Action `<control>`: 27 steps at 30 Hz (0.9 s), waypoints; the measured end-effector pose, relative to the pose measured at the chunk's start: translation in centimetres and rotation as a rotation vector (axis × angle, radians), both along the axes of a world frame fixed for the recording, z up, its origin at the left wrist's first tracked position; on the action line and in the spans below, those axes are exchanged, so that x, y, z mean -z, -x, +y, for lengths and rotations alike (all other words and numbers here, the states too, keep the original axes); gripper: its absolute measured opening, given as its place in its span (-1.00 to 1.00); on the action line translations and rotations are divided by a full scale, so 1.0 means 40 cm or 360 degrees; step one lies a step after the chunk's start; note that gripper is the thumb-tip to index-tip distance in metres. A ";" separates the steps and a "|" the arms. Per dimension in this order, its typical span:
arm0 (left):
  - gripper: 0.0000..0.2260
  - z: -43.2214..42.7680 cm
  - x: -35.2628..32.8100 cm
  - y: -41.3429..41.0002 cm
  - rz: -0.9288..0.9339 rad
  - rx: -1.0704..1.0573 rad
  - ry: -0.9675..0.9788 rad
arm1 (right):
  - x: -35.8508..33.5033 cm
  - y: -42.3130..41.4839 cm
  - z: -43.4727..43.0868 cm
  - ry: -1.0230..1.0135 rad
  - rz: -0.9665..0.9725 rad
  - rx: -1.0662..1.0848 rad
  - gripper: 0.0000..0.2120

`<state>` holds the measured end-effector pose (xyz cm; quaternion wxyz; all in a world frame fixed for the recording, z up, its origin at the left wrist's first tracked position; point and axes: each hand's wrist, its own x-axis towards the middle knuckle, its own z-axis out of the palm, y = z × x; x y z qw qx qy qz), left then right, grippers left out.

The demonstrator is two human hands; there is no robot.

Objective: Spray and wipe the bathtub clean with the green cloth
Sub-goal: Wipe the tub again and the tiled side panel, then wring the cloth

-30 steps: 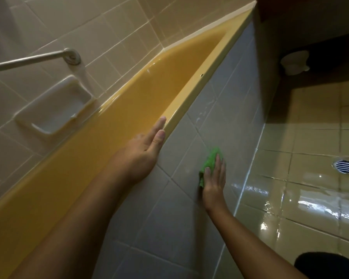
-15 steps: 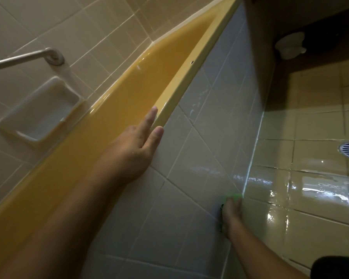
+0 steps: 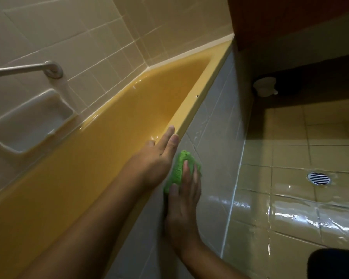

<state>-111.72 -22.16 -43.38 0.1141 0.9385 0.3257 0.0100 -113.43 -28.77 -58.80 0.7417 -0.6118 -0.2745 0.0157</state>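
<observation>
The yellow bathtub [image 3: 129, 125] runs from lower left to upper right, with a grey tiled outer panel [image 3: 216, 117] below its rim. My left hand [image 3: 159, 156] rests flat on the rim with its fingers straight. My right hand [image 3: 184, 196] presses the green cloth [image 3: 179, 166] against the tiled panel just below the rim, fingers straight over the cloth. The cloth's top sticks out above my fingertips, close beside my left hand. No spray bottle is in view.
A metal grab bar [image 3: 24, 70] and a recessed soap dish [image 3: 34, 119] are on the tiled wall at the left. The wet glossy floor [image 3: 290, 208] has a round drain [image 3: 318, 178]. A white fitting [image 3: 264, 87] sits under a dark ledge. A dark shape [image 3: 334, 262] is at bottom right.
My right hand swept the green cloth down the tiled panel to the floor edge, then back up to just under the rim. My left hand stayed on the rim.
</observation>
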 end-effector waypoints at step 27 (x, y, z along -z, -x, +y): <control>-0.35 0.081 0.000 -0.178 0.0070 0.0186 0.0010 | 0.630 -0.314 0.093 0.0387 0.1089 -0.0060 -0.34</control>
